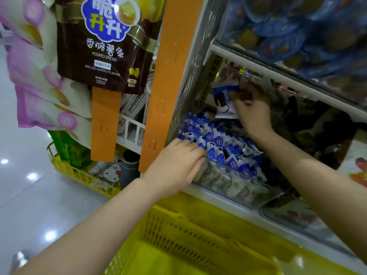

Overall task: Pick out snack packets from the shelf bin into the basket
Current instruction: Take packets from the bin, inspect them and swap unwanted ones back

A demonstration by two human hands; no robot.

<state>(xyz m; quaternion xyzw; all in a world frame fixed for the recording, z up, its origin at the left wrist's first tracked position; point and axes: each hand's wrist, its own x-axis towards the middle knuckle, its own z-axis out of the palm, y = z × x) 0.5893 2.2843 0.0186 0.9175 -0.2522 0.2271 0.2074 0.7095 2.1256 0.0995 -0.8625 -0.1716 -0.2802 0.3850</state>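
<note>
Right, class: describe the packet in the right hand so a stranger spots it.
Find the orange post; right of it is a clear bin of blue-and-white packets. The right hand pinches one packet above the pile, the only one lifted.

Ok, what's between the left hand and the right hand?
Head view: snack packets heaped in the clear bin lie between left hand and right hand, which pinches one packet.

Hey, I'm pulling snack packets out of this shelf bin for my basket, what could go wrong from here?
1. The right hand pinches one packet by its edge, close under the upper shelf; it could snag or slip back into the bin.
2. The left hand reaches into the heaped packets at the bin's front rim; some might spill over it, and may miss the yellow basket below.
</note>
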